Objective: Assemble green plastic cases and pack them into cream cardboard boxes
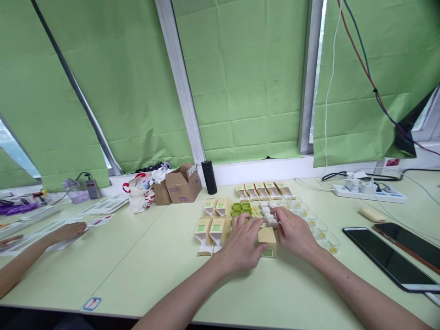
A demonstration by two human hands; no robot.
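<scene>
A small tan cardboard box [267, 235] with a green label stands on the table between my hands. My left hand [242, 243] grips its left side, with the thumb low at the front edge and a finger near the top. My right hand [294, 231] is beside the box on the right, fingers apart and bent toward the small white pieces [269, 211]. Green containers [240, 209] and small yellow pieces [256, 211] sit in rows behind my left hand, which hides some of them. Clear plastic cases [318, 225] with yellow bits line up beyond my right hand.
Opened tan boxes [210, 229] stand left of my hands, with more tan boxes [263, 191] behind. Phones [392, 256] and a power strip [373, 193] are right. A black cylinder [209, 177] and carton [184, 183] stand back; another person's hand [70, 230] is left.
</scene>
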